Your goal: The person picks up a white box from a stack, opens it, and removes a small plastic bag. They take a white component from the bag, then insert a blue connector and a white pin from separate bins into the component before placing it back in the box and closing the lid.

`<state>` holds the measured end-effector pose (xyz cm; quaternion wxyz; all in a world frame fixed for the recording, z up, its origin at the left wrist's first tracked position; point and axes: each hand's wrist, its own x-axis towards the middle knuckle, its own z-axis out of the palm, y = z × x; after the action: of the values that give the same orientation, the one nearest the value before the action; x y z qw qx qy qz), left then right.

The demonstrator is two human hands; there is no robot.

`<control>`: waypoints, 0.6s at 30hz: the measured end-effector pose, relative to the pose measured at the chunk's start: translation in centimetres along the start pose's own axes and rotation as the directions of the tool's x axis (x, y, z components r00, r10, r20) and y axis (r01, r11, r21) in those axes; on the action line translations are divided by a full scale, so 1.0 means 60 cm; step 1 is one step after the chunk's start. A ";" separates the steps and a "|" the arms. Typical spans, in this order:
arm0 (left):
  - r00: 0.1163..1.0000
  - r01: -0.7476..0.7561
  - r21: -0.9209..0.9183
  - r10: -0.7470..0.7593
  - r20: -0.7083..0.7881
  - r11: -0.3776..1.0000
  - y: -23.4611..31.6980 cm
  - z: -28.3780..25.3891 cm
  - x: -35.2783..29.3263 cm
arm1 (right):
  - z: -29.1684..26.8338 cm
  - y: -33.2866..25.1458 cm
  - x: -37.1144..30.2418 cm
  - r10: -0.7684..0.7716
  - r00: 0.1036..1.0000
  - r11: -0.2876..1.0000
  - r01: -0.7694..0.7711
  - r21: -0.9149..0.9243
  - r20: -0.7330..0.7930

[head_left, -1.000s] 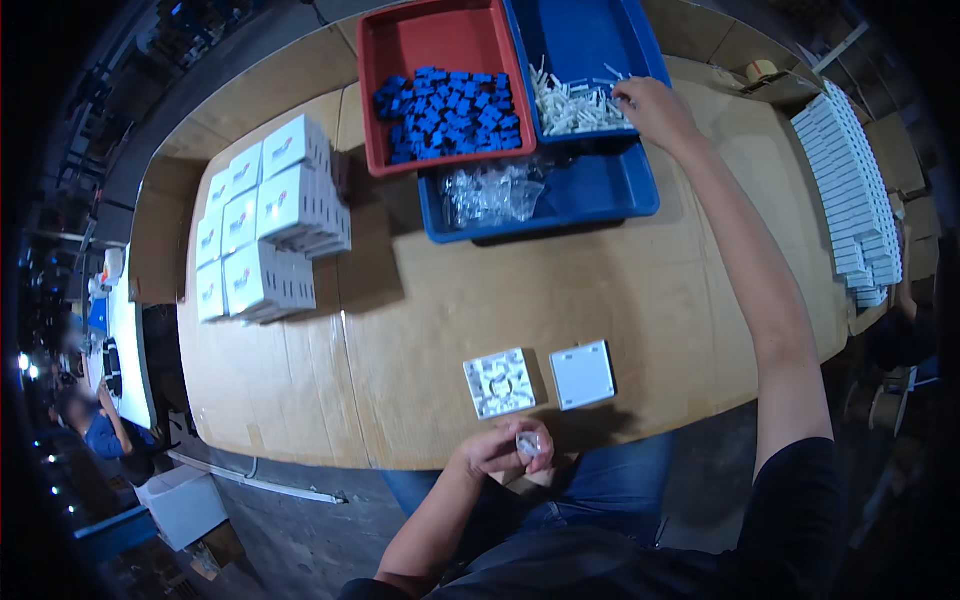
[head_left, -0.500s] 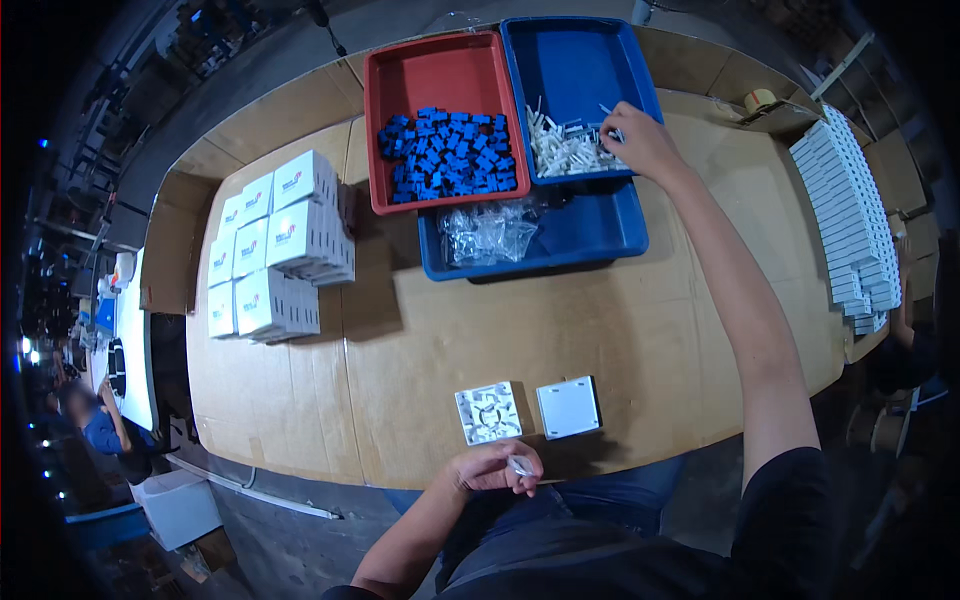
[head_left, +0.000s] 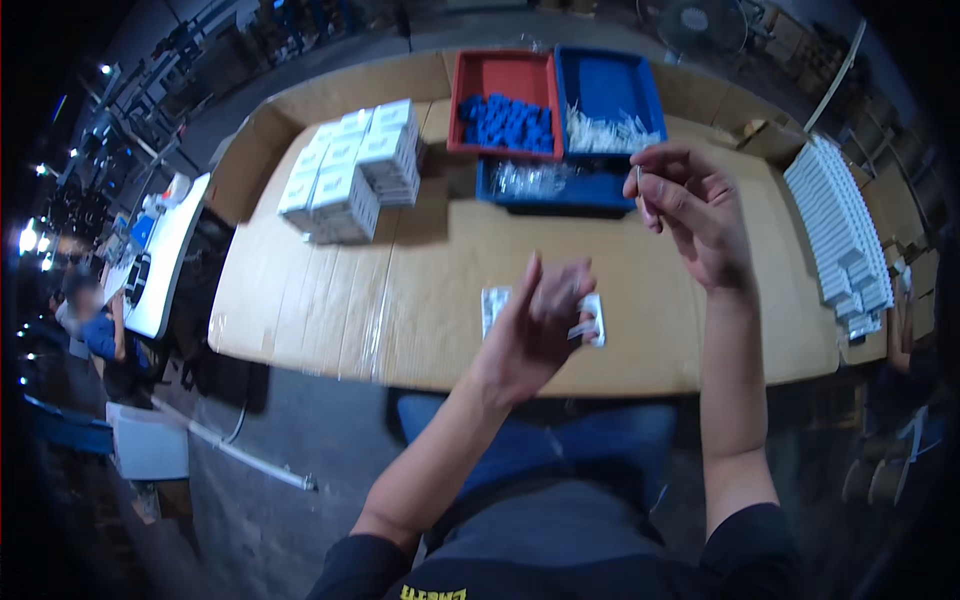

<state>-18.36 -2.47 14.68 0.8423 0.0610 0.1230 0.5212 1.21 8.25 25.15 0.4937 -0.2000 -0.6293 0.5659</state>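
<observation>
My left hand (head_left: 530,335) is raised over the near table edge, smeared by motion, its fingers curled about a small clear plastic bag (head_left: 562,292). Behind it lie two white square plastic pieces, the left one a base (head_left: 494,304) and the right one a flat plate (head_left: 595,312), both partly covered by the hand. To the right, my right hand (head_left: 698,215) is up off the table, thumb and forefinger pinching a small thin piece (head_left: 640,178) whose kind is too small to tell. Beyond it stands a blue bin (head_left: 608,75) with loose white plastic parts (head_left: 605,133).
A red bin (head_left: 503,72) holds blue plastic pieces (head_left: 507,124). In front, a lower blue tray (head_left: 560,208) contains clear bags (head_left: 530,180). White boxes (head_left: 345,185) are stacked at left, white pieces (head_left: 838,235) at right. A co-worker (head_left: 100,320) is at the far left.
My right hand has left the blue bin and come back toward me with a small piece pinched in it. My left hand has risen over the white squares. The view has tilted up.
</observation>
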 end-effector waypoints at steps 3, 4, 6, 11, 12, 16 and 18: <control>0.994 -0.109 0.056 0.108 0.015 0.992 -0.007 0.035 -0.037 | 0.051 -0.032 -0.056 0.010 0.997 0.977 0.007 -0.212 0.079; 0.992 -0.127 0.053 0.127 -0.006 0.990 -0.008 0.038 -0.048 | 0.062 -0.038 -0.063 0.007 0.993 0.964 0.023 -0.266 0.114; 0.992 -0.120 0.080 0.123 -0.038 0.990 -0.022 0.035 -0.070 | 0.080 -0.036 -0.084 -0.020 0.990 0.967 0.055 -0.250 0.139; 0.993 -0.113 0.113 0.116 -0.023 0.987 -0.048 0.022 -0.108 | 0.108 -0.030 -0.116 -0.007 0.983 0.908 0.083 -0.411 0.184; 0.993 -0.113 0.104 0.115 -0.018 0.988 -0.053 0.022 -0.112 | 0.113 -0.030 -0.120 -0.026 0.977 0.887 0.120 -0.446 0.212; 0.992 -0.115 0.148 0.120 -0.025 0.982 -0.060 0.019 -0.122 | 0.119 -0.044 -0.116 0.135 0.945 0.801 0.074 -0.594 0.300; 0.992 -0.118 0.152 0.122 -0.020 0.981 -0.060 0.016 -0.122 | 0.117 -0.036 -0.107 0.074 0.916 0.805 0.178 -0.566 0.394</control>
<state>-18.12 -10.63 15.81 0.8005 0.1240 0.1702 0.5610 -1.29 -1.15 25.48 0.2842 -0.2066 -0.8658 0.3564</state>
